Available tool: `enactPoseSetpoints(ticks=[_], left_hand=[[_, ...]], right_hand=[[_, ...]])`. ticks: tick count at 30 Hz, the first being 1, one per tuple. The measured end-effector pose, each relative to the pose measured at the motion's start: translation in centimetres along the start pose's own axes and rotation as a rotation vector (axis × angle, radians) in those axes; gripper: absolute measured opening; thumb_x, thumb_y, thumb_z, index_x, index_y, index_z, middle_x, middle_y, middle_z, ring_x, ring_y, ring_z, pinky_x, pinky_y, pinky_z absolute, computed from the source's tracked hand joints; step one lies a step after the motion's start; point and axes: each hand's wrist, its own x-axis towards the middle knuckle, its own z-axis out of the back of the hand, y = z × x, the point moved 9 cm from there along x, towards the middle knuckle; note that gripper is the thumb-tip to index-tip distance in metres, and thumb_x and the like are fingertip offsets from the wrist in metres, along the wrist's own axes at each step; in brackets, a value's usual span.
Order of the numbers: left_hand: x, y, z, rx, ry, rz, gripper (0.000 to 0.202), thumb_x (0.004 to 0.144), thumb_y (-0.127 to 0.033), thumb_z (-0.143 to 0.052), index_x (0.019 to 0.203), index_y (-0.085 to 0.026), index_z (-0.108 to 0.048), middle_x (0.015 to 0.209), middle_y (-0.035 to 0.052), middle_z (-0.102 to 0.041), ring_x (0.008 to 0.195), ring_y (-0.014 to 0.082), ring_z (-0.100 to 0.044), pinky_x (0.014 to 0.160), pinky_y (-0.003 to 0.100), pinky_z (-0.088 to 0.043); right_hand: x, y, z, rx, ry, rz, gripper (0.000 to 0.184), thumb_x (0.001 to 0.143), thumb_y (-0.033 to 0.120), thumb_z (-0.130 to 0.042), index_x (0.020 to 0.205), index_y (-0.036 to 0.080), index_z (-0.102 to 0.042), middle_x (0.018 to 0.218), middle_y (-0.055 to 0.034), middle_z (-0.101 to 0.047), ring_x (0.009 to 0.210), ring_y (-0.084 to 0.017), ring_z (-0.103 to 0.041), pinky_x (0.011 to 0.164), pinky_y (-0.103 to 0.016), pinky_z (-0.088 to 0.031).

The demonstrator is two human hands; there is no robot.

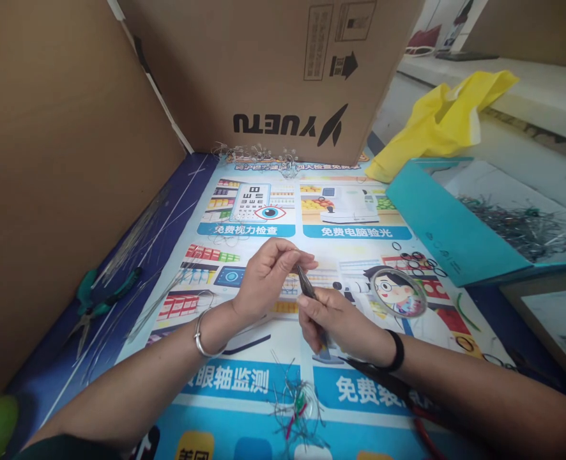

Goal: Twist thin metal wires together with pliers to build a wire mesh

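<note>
My left hand [274,271] is closed in a pinch over the printed sheet; whatever is between its fingertips is too small to make out. My right hand [333,319] grips a pair of needle-nose pliers [306,281], their jaws pointing up and meeting the left fingertips. Under my right forearm lie dark scissors [398,386] with red handles. A small round clear dish [398,292] with tiny coloured pieces sits to the right of my hands. Black rings [418,262] lie scattered behind it. Nearer me is a tangle of wire bits [297,406] with green and red pieces.
Cardboard walls [283,76] stand behind and at left. At right, a teal box [455,236] holds wire clippings [527,230], with a yellow bag [446,124] behind. Teal-handled pliers [94,303] and long wires [134,236] lie at left. Beaded wires [264,153] lie along the back wall.
</note>
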Motion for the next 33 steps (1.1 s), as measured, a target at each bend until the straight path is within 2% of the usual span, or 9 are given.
enactPoseSetpoints(ticks=[4,14,23,33], left_hand=[[0.1,-0.1,0.4,0.075,-0.013,-0.007,0.014,0.088,-0.029,-0.053,0.085,-0.016,-0.056,0.083,0.0029,-0.068,0.074,0.0146,-0.067,0.067,0.027,-0.054],[0.1,-0.4,0.9,0.121,-0.034,-0.037,0.013,0.086,-0.028,-0.056,0.083,-0.017,-0.061,0.079,0.0029,-0.069,0.073,0.0151,-0.066,0.067,0.028,-0.054],[0.0,-0.2,1.1,0.151,-0.058,-0.032,0.016,0.086,-0.031,-0.056,0.083,-0.016,-0.061,0.08,0.0037,-0.069,0.074,0.0156,-0.068,0.068,0.029,-0.055],[0.0,0.0,1.2,0.159,-0.088,-0.027,0.014,0.085,-0.031,-0.058,0.082,-0.017,-0.061,0.079,0.0027,-0.071,0.072,0.0145,-0.067,0.068,0.028,-0.054]], right_hand=[[-0.1,0.2,0.4,-0.025,-0.017,0.013,0.047,0.089,0.054,-0.037,0.061,0.017,-0.047,0.043,0.0019,-0.052,0.04,-0.007,-0.045,0.043,-0.02,-0.034],[-0.1,-0.3,-0.3,0.215,0.06,-0.052,0.042,0.086,0.054,-0.043,0.065,0.017,-0.048,0.045,0.0019,-0.054,0.039,-0.009,-0.05,0.04,-0.02,-0.03],[-0.2,-0.2,-0.5,0.201,0.075,-0.058,0.044,0.087,0.052,-0.042,0.063,0.016,-0.051,0.045,0.0012,-0.055,0.04,-0.008,-0.05,0.043,-0.02,-0.033],[0.1,-0.7,-0.2,0.235,0.063,-0.048,0.044,0.088,0.052,-0.041,0.064,0.016,-0.05,0.045,0.0016,-0.055,0.04,-0.009,-0.052,0.041,-0.02,-0.03]])
